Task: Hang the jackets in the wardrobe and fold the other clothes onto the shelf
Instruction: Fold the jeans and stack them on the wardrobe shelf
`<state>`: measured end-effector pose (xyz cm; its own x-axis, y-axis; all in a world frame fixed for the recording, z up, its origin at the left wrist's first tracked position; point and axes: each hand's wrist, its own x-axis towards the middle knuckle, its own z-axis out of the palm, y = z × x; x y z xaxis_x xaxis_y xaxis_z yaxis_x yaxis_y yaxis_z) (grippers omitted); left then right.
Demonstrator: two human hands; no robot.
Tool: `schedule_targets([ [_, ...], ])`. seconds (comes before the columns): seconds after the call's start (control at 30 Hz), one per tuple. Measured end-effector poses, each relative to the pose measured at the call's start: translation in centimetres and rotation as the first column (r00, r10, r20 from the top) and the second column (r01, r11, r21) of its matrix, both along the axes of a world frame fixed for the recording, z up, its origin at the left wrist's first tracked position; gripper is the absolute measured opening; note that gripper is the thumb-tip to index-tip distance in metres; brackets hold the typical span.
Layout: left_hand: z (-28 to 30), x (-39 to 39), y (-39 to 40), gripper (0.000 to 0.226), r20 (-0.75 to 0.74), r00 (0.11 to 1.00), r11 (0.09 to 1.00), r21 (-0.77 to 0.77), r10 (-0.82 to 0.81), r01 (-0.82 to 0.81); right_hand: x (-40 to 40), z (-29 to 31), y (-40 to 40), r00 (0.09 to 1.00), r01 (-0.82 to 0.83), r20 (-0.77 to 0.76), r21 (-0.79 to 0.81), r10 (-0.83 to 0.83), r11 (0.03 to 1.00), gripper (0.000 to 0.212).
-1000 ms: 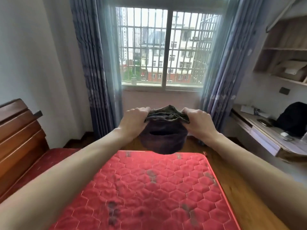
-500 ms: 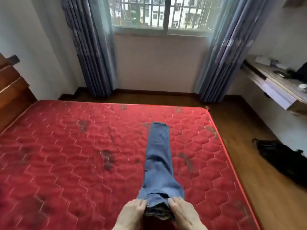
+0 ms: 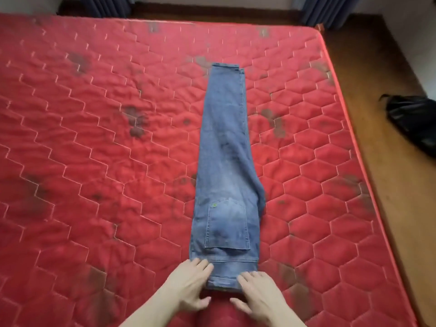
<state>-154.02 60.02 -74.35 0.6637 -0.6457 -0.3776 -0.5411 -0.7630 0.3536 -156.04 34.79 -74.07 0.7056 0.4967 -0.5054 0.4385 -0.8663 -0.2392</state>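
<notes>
A pair of blue jeans [image 3: 226, 161] lies flat on the red quilted mattress [image 3: 94, 161], folded lengthwise with one leg on the other, the waistband towards me and the cuffs at the far end. A back pocket faces up near the waist. My left hand [image 3: 191, 284] rests with straight fingers on the left corner of the waistband. My right hand [image 3: 257, 291] lies flat on the right corner of the waistband, fingers spread.
A black garment or bag [image 3: 415, 121] lies on the wooden floor [image 3: 389, 161] to the right of the bed. Blue curtains [image 3: 323, 8] hang at the far wall. The mattress has dark stains across it.
A second ago both hands held the bunched jeans up in front of the window. They came down to the mattress and the jeans now lie stretched out flat, with both hands flattened on the waistband.
</notes>
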Motion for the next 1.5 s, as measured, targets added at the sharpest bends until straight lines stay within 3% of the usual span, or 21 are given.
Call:
schedule_targets([
  [0.13, -1.4, 1.1, -1.1, 0.026, 0.199, 0.966, 0.979, -0.149, 0.166, -0.137, 1.3, -1.2, 1.3, 0.947, 0.128, 0.263, 0.225, -0.187, 0.966, 0.026],
  [0.23, -3.2, 3.6, -2.6, 0.047, 0.256, 0.896, 0.927, -0.201, 0.362, -0.317, 4.8, -3.3, 3.1, 0.913, 0.156, 0.325, 0.277, -0.246, 0.948, 0.044],
  [0.37, -7.1, 5.7, -2.8, 0.066, 0.193, 0.878, 0.897, -0.144, 0.439, -0.417, 8.4, -7.0, 3.2, 0.912, 0.177, 0.319, 0.257, -0.256, 0.950, 0.060],
  [0.47, -10.1, 5.2, -1.3, 0.074, 0.209, 0.907, 0.931, -0.105, 0.365, -0.350, 8.5, -10.0, 1.1, 0.915, 0.224, 0.292, 0.203, -0.278, 0.953, 0.064],
  [0.63, -11.2, 5.1, -0.1, 0.073, 0.209, 0.942, 0.960, -0.152, 0.264, -0.236, 8.2, -11.6, -0.1, 0.918, 0.169, 0.314, 0.249, -0.244, 0.954, 0.067],
  [0.73, -10.2, 5.0, 2.8, 0.076, 0.237, 0.971, 0.990, -0.127, -0.025, 0.057, 7.7, -11.0, -2.5, 0.917, -0.101, 0.398, 0.148, 0.034, 0.984, 0.065],
  [0.8, -9.7, 4.8, 5.4, 0.090, 0.244, 0.943, 0.963, -0.088, -0.229, 0.256, 7.0, -10.7, -4.9, 0.856, -0.340, 0.437, 0.070, 0.278, 0.938, 0.063],
  [0.87, -9.6, 4.5, 7.2, 0.100, 0.246, 0.903, 0.929, -0.033, -0.351, 0.369, 6.5, -10.2, -7.3, 0.805, -0.468, 0.428, 0.036, 0.410, 0.883, 0.064],
  [1.0, -10.6, 4.1, 7.2, 0.085, 0.342, 0.862, 0.917, 0.003, -0.375, 0.398, 6.5, -8.8, -9.8, 0.791, -0.530, 0.358, -0.003, 0.496, 0.848, 0.095],
  [1.1, -11.0, 4.6, 5.7, 0.066, 0.407, 0.854, 0.925, -0.053, -0.324, 0.377, 6.8, -9.2, -9.2, 0.783, -0.545, 0.360, 0.007, 0.506, 0.838, 0.098],
  [1.23, -11.1, 4.6, 4.5, 0.081, 0.272, 0.936, 0.962, -0.092, -0.224, 0.258, 7.0, -10.2, -7.6, 0.779, -0.536, 0.387, 0.003, 0.493, 0.844, 0.083],
  [1.37, -9.1, 4.4, 4.3, 0.084, 0.195, 0.968, 0.960, -0.199, -0.155, 0.194, 6.2, -10.2, -6.8, 0.822, -0.453, 0.450, 0.144, 0.350, 0.880, 0.050],
  [1.43, -10.3, 4.3, 4.7, 0.086, 0.038, 0.990, 0.959, -0.243, -0.138, 0.143, 5.7, -9.5, -7.1, 0.880, -0.349, 0.423, 0.272, 0.214, 0.897, 0.046],
  [1.5, -11.6, 3.8, 5.1, 0.067, -0.156, 0.985, 0.961, -0.275, -0.076, 0.031, 4.9, -8.8, -7.4, 0.938, -0.204, 0.341, 0.410, 0.058, 0.889, 0.048],
])
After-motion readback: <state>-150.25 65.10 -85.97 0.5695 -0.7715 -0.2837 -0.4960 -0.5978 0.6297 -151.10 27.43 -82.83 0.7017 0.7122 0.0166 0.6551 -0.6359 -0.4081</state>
